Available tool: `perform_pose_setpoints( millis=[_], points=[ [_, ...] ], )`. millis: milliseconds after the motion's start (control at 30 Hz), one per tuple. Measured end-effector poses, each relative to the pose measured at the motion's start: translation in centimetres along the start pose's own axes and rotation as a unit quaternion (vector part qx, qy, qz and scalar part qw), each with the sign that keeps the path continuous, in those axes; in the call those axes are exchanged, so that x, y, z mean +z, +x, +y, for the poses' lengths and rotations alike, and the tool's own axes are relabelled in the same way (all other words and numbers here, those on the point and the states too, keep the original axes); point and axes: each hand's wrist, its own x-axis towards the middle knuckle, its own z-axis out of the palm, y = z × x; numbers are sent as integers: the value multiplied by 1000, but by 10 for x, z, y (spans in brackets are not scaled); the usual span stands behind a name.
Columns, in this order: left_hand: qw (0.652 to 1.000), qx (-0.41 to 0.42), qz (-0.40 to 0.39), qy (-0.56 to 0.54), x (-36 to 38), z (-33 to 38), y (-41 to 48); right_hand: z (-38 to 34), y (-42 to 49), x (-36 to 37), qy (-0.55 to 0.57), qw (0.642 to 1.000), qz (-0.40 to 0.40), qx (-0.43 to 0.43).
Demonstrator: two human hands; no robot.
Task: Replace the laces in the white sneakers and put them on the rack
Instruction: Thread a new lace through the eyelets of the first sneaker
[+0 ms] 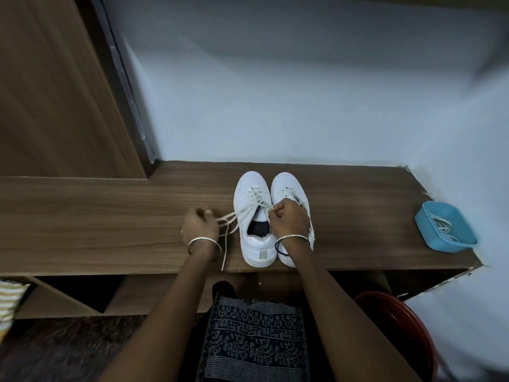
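A: Looking down at the desk (110,216), where are the shoes?

B: Both stand side by side near its middle, toes towards the pale wall (275,92), heels at the front edge. The left sneaker (254,246) shows in full. The right sneaker (286,184) is partly hidden under a wrist.

A: And the grips?

B: The left grip (199,225) is out to the left of the shoes, low over the wood and a bit blurred. Its fingers are curled round the lace (230,217). Two strands run from the left sneaker's upper eyelets across to it, and a loose end trails down to the front edge of the desk.

A: The other one?

B: The right grip (287,219) is balled up above the right sneaker, thumb and forefinger pinched together on the same lace just where it leaves the left sneaker's top eyelets. The lace is crossed through the lower eyelets of that shoe. How far the right sneaker is laced I cannot tell.

A: Anything else on the wood?

B: A blue tray (425,216) sits well apart at the right end, with white laces (440,224) coiled inside. Each wrist wears a metal bangle (204,239), and the right one also has a dark band (278,248).

A: Below?

B: Open wooden compartments (82,293), a red tub (399,321) at the right, and a brown door (55,92) on the left.
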Motion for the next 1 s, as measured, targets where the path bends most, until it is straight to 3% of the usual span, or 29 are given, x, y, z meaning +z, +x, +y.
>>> perform_pose_setpoints(
  millis=[100, 200, 333, 500, 567, 633, 767, 900, 1000],
  points=[
    [967, 233, -33, 94, 2, 23, -15, 0, 0, 0, 2, 1000, 3, -4],
    [914, 352, -96, 179, 15, 45, -25, 0, 0, 0, -3, 1000, 4, -9],
    [865, 396, -78, 300, 29, 55, -31, 0, 0, -1, -5, 1000, 3, -7],
    [842, 411, -50, 346, 36, 60, -32, -1, -1, -2, -6, 1000, 3, -9],
    [861, 391, -51, 321, 34, 62, -33, -1, -1, -2, -8, 1000, 2, -11],
    [910, 332, -36, 246, 26, 62, -33, 0, -2, -1, -5, 1000, 4, -9],
    [991, 127, 17, 26, 10, 39, -14, 0, -2, 1, -4, 1000, 2, -10],
    [986, -87, 13, -139, 0, 13, 3, 1, -2, 1, -9, 1000, 3, -16],
    [986, -121, 34, -107, -5, 11, -1, 1, -2, 1, -10, 1000, 4, -15]
  ],
)
